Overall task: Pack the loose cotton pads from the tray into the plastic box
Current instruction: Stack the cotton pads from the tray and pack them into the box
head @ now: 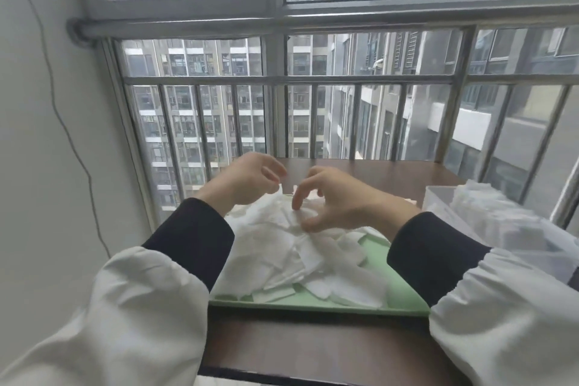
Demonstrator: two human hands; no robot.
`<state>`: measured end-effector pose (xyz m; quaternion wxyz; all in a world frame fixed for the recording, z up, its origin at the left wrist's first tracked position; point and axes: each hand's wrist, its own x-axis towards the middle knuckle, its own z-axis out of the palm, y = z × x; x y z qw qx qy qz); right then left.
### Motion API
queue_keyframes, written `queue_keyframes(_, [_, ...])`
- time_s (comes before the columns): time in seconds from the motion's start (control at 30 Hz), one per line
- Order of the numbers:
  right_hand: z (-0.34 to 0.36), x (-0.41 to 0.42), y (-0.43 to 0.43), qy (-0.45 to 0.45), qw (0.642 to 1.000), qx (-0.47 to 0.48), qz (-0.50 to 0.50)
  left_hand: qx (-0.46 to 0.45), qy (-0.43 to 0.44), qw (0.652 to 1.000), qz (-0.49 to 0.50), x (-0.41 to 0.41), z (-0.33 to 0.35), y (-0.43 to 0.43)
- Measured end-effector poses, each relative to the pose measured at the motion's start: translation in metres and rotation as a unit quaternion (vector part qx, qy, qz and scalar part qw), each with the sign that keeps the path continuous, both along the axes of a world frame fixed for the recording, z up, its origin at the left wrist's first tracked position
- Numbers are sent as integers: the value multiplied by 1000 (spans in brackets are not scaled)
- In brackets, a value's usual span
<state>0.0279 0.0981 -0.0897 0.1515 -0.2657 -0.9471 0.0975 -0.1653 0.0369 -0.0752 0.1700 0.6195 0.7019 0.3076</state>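
Note:
A heap of loose white cotton pads (291, 254) fills the pale green tray (398, 291) on the brown table. Above the far side of the heap, my left hand (247, 180) has its fingers curled and pinches the raised corner of one pad. My right hand (338, 200) is close beside it, its index finger and thumb curled down into the top of the heap around a pad. The clear plastic box (438, 197) stands to the right of the tray, partly hidden behind my right sleeve.
A crinkled clear plastic bag (507, 219) lies against the box at the right. The brown table (313, 341) is narrow and ends at a metal window railing (282, 80) just behind the tray. A white wall with a thin cable is on the left.

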Motion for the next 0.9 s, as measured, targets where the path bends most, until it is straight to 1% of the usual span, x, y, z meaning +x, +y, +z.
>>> queue_keyframes(0.07, [-1, 1, 1, -10, 999, 44, -2, -2, -18, 1000, -12, 3, 0, 9])
queue_keyframes(0.13, [-2, 3, 0, -15, 999, 44, 1, -8, -21, 1000, -19, 8, -1, 18])
queue_keyframes(0.23, [-6, 4, -3, -25, 999, 39, 6, -19, -9, 1000, -20, 14, 1, 25])
queue_keyframes(0.33, [-9, 2, -6, -2, 998, 65, 6, -44, 32, 998, -32, 18, 4, 27])
queue_keyframes(0.4, [-6, 6, -6, 39, 998, 45, 8, -62, 67, 995, -48, 23, 4, 27])
queue_keyframes(0.5, [4, 22, -4, 125, 991, -53, 3, -71, 85, 991, -67, 31, 4, 30])
queue_keyframes(0.57, [10, 34, 0, 194, 973, -122, -12, -72, 78, 992, -68, 36, 4, 34])
queue_keyframes(0.6, [11, 39, 2, 236, 959, -155, -27, -72, 82, 992, -66, 38, 3, 36])
queue_keyframes(0.7, [9, 49, 10, 342, 903, -245, -82, -55, 108, 992, -43, 45, 1, 38])
queue_keyframes(0.77, [4, 52, 15, 375, 873, -291, -109, -57, 112, 991, -37, 48, -2, 39])
queue_keyframes(0.8, [2, 52, 18, 385, 864, -302, -119, -65, 115, 991, -35, 49, -4, 39])
queue_keyframes(0.9, [-2, 51, 23, 403, 854, -301, -132, -78, 117, 990, -33, 50, -8, 38])
